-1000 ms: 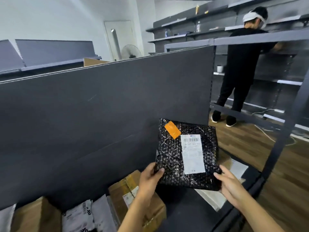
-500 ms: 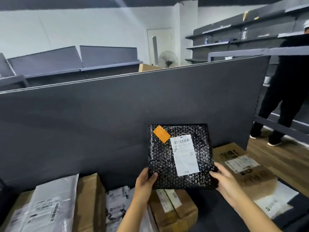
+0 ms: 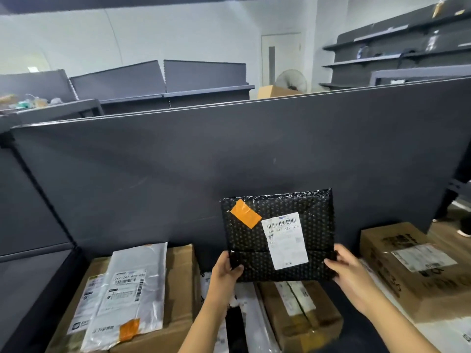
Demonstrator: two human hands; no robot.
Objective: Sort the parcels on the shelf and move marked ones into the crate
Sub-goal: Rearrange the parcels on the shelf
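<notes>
**Both hands hold a black parcel upright over the shelf**

Your left hand (image 3: 225,272) grips the lower left corner of a black bubble-wrap parcel (image 3: 277,233), thumb on the front and fingers curled behind. Your right hand (image 3: 349,273) grips the lower right corner the same way. The parcel stands upright between your hands, raised above the other parcels, its face turned toward you and its back close to the shelf's dark back panel (image 3: 229,154).

A strip of orange tape (image 3: 245,214) sits tilted near the parcel's upper left. Just right of it is a white shipping label (image 3: 285,240) with a barcode and a line that appears to read "240 247 A22 020"; the smaller print is too blurred to read.

Below your hands lies a taped cardboard box (image 3: 300,309). To the left, a grey poly mailer (image 3: 132,289) rests on a larger brown box (image 3: 178,289). The mailer carries labels with barcodes, a code beginning "247-247 A22", and an orange patch (image 3: 129,329) near its lower edge. To the right sits a labelled carton (image 3: 413,266) with dark printing I cannot read.
</notes>
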